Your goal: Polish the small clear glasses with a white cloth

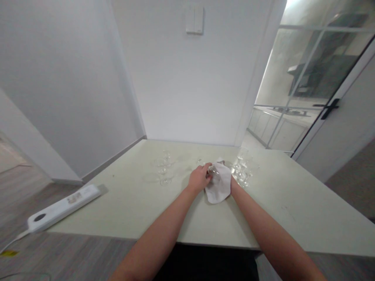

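My left hand (200,177) curls its fingers around a clear drinking glass (214,170) above the middle of the table. A white cloth (219,190) drapes against the glass and hangs down below it. My right hand lies mostly hidden under this cloth, gripping it, with only the wrist showing plainly. Just beyond my left hand is a small clear glass shape (200,160); whether it belongs to the held glass I cannot tell. Several clear stemmed glasses (241,168) stand close to my right wrist.
More clear stemmed glasses (163,171) stand on the left half of the pale table (129,210). A white power strip (66,207) with a cable lies across the table's left edge. Behind rises a wall (187,89); a glass-paned door (331,109) is at the right.
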A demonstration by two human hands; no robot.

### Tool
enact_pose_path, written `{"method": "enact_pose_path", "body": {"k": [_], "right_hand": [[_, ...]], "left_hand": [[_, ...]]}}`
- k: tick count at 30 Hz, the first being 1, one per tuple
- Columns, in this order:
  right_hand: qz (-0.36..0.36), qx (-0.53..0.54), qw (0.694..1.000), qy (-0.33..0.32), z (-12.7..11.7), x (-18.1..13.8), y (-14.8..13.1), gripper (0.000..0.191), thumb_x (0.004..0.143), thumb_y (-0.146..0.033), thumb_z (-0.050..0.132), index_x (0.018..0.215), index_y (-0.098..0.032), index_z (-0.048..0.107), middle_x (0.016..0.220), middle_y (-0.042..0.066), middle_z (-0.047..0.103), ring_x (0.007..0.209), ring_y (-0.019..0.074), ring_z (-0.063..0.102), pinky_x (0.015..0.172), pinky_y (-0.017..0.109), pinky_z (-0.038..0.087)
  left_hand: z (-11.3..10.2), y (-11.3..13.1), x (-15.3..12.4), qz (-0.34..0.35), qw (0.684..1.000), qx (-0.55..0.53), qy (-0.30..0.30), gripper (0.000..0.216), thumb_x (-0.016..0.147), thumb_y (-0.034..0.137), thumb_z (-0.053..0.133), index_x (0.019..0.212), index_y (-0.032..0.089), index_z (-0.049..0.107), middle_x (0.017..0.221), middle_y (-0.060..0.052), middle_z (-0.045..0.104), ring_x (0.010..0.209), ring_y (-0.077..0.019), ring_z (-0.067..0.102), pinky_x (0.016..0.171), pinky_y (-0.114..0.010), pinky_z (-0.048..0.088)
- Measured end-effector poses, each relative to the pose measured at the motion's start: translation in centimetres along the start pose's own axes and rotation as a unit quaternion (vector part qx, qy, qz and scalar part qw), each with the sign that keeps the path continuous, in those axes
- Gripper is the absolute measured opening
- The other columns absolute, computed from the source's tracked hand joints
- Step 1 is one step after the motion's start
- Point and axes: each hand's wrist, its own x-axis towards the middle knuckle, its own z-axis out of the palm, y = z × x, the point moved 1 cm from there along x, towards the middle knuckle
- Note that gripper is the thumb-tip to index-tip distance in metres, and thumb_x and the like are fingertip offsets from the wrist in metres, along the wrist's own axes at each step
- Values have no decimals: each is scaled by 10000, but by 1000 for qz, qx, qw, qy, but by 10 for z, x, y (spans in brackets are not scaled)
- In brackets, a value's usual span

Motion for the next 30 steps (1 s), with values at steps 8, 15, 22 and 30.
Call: {"method": "enact_pose_path", "body": {"k": [8,15,22,30], "right_hand": [[17,-14,997,71,-4,-19,-8,446,674,-418,710,1051,-232,562,951,23,655,850,197,612,763,311,508],[19,58,990,129,-6,-18,-9,343,711,-421,654,993,-240,582,903,-3,657,781,176,609,708,285,507],[44,160,972,167,-11,-14,-7,354,701,-419,656,988,-226,581,865,4,676,732,188,629,671,299,524],[58,219,966,125,-10,-15,-9,347,706,-469,639,932,-207,617,810,10,717,744,214,669,679,316,538]], "left_hand": [[-2,0,0,55,998,3,25,381,577,33,759,860,264,652,750,-46,617,853,-244,597,792,-298,463],[-1,4,3,155,983,93,-16,502,648,94,730,1106,270,628,900,-64,641,893,-239,570,906,-352,432],[-1,9,4,120,989,71,44,513,678,90,664,1156,250,569,922,-50,607,896,-221,557,943,-377,412],[-2,5,6,79,988,25,130,520,762,304,675,1221,214,447,931,-30,561,875,-182,557,852,-334,435]]}}
